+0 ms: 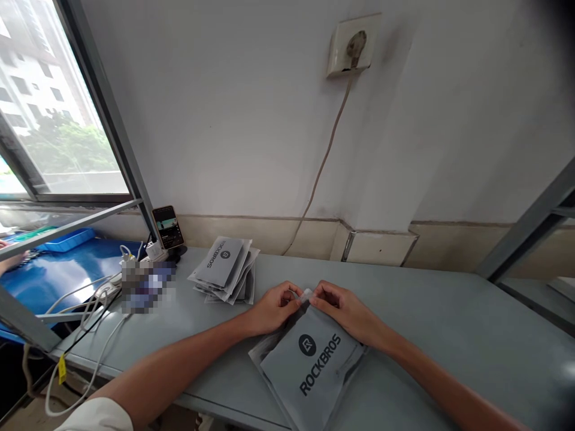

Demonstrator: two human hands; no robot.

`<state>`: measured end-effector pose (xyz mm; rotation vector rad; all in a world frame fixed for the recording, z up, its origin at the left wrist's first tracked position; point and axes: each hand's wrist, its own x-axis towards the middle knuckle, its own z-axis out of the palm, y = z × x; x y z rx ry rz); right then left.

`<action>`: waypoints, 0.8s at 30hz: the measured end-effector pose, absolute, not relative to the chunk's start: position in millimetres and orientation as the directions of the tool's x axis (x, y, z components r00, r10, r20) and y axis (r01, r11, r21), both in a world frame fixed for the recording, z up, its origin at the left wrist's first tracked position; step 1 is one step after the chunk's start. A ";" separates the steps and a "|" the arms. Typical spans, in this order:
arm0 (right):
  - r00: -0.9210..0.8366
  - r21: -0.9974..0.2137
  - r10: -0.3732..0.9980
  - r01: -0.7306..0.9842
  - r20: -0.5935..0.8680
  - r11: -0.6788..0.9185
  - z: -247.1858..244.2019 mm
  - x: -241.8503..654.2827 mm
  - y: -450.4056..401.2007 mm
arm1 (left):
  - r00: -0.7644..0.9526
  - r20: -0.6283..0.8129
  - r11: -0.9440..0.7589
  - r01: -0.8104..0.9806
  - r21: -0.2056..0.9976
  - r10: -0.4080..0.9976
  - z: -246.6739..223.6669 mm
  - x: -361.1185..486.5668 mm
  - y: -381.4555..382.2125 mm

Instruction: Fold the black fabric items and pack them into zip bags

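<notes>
A frosted plastic bag [314, 365] printed with a round logo and "ROCKBROS" lies tilted on the grey table in front of me. Something grey fills it, but its kind cannot be made out. At its top edge, my left hand [275, 306] pinches the left part of the bag's corner between thumb and fingers. My right hand [344, 305] grips the same edge just to the right, the two hands almost touching. Beyond my left forearm sits a loose stack of similar printed bags [222, 263].
A phone [168, 227] leans on a stand at the table's back left, near a power strip [112, 281] and tangled white cables. Metal frame posts rise on both sides. A blue surface with a blue tray [67, 239] and part of another person's hand [11, 257] lie further left.
</notes>
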<state>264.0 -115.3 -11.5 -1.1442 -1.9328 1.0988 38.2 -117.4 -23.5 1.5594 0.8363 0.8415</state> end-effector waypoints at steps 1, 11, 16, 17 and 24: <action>-0.427 -0.881 0.899 0.380 0.101 0.280 -10.7 264.0 -115.6 | 0.492 0.084 -0.140 0.077 0.987 0.867 -24.1 38.2 -117.3; -0.505 -0.876 0.856 0.359 0.108 0.322 -11.2 254.6 -125.0 | 0.504 0.131 -0.200 0.086 0.976 0.854 -25.3 39.9 -117.0; -0.464 -0.865 0.872 0.361 0.156 0.347 -10.0 261.5 -116.7 | 0.542 0.109 -0.170 0.064 0.983 0.834 -19.9 39.3 -116.7; -0.448 -0.864 0.879 0.364 0.164 0.347 -9.7 264.7 -113.4 | 0.552 0.084 -0.152 0.078 0.985 0.830 -19.2 38.7 -116.1; -0.279 -0.842 0.932 0.423 0.231 0.335 -13.2 302.0 -80.1 | 0.538 0.057 -0.169 0.162 0.972 0.841 -16.0 31.9 -108.2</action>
